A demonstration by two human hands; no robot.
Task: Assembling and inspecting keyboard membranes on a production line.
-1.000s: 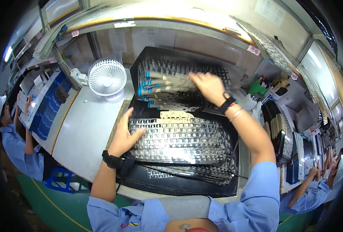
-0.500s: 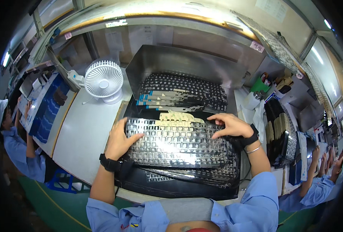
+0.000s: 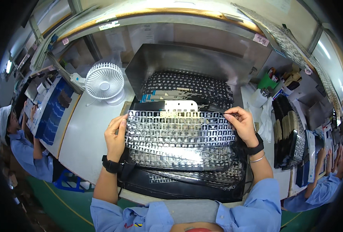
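Both my hands hold a thin keyboard sheet [image 3: 179, 129], glossy and patterned with rows of key-shaped cutouts. A pale tab [image 3: 183, 105] with small holes stands up from its far edge. My left hand [image 3: 115, 135] pinches the sheet's left end between thumb and fingers. At the far right corner my right hand [image 3: 241, 123] grips it the same way. Beneath, a stack of similar keyboard sheets [image 3: 179, 159] lies spread on a black surface [image 3: 194, 193]. Behind the held sheet sit more dark keyboard sheets [image 3: 187, 83] and grey strips with blue ends [image 3: 160, 95].
A metal guard [image 3: 190, 58] stands behind the stacks. On the left are a white fan [image 3: 105, 83] and white tabletop [image 3: 90, 127]. To the right are a bottle [image 3: 259, 98], a green cup [image 3: 268, 81] and stacked dark parts [image 3: 285, 127]. Co-workers sit at both sides.
My hands have closed on the ends of the top sheet and lifted it toward the far side, baring the sheets beneath. Its pale tab now stands flat and upright. The view has shifted slightly.
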